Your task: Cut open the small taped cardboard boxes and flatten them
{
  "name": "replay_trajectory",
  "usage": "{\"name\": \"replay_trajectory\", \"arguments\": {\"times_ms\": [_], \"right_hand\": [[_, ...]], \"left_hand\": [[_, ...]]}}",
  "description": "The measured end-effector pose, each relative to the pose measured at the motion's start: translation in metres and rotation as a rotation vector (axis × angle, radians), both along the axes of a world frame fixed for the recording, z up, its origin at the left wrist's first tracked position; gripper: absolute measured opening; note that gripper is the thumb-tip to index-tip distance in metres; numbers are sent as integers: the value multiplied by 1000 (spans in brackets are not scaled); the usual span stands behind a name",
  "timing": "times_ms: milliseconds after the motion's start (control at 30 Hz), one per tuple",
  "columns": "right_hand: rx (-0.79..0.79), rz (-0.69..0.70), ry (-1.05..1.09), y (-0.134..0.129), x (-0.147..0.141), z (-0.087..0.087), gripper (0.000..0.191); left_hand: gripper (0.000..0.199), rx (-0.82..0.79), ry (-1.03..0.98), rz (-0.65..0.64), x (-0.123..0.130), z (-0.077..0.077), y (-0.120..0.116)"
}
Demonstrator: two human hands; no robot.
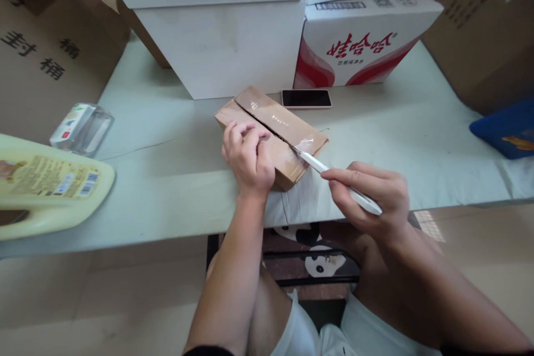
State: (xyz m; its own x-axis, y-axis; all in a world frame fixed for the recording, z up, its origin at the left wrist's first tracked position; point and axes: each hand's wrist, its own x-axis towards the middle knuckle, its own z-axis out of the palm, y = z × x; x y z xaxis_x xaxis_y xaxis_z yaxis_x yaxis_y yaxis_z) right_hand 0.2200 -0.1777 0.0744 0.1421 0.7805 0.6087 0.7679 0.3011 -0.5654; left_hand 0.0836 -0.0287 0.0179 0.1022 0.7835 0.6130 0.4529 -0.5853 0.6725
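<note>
A small brown cardboard box [287,122] lies slantwise on the table, with a dark slit running along the seam of its taped top. My left hand [250,158] rests on the box's near left part, fingers curled and pressed on the top. In my right hand [371,194] is a white utility knife [352,192], gripped between thumb and fingers. Its blade touches the seam near the box's right end; the very tip is hidden in the slit.
Behind the box are a black-screened phone [306,98], a large white box [233,50] and a red-and-white carton [354,44]. A yellow bottle [50,189] and clear container [85,129] lie left on the pale tablecloth [167,194]. A blue object [509,128] is at right.
</note>
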Motion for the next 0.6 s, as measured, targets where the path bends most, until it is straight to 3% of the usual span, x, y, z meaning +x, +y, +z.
{"name": "replay_trajectory", "arguments": {"times_ms": [133,333,500,600], "right_hand": [[-58,-9,72,-13,8,3,22],[-17,-161,256,-12,8,-7,23],[-15,-117,302,3,4,-15,21],[-38,-103,218,5,1,-9,21]], "left_hand": [[25,-30,52,75,2,0,-2],[27,64,45,14,1,-7,5],[26,62,22,-4,1,-8,7],[25,69,17,-10,1,-7,7]]}}
